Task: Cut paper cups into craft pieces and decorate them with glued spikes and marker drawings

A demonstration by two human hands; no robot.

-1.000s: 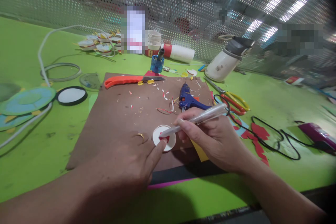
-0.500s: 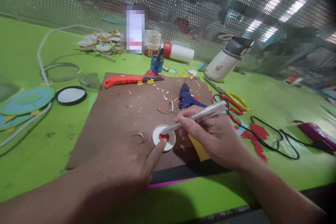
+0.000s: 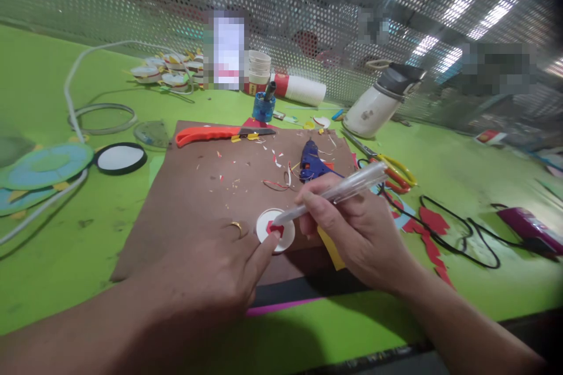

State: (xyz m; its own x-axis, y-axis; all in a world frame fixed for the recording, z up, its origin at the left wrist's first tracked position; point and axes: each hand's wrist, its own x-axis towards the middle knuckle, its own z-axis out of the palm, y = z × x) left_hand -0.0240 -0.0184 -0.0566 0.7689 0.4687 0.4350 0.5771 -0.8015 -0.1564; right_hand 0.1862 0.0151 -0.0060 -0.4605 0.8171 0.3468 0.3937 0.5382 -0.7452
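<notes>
A small white disc with a red paper shape on it lies near the front of a brown board. My left hand, with a ring on one finger, rests on the board and presses its forefinger on the disc's near edge. My right hand is closed around a clear pen-like tool, whose tip touches the red shape.
On the board lie an orange-handled knife and a blue glue gun. Scissors, red paper scraps, a black cable, and a tilted white bottle are to the right. Paper discs, a white cord and cups lie left and behind.
The pen's tip has shifted slightly right and up over the red shape, and my right hand has tilted the pen a little steeper. My left hand has stayed put.
</notes>
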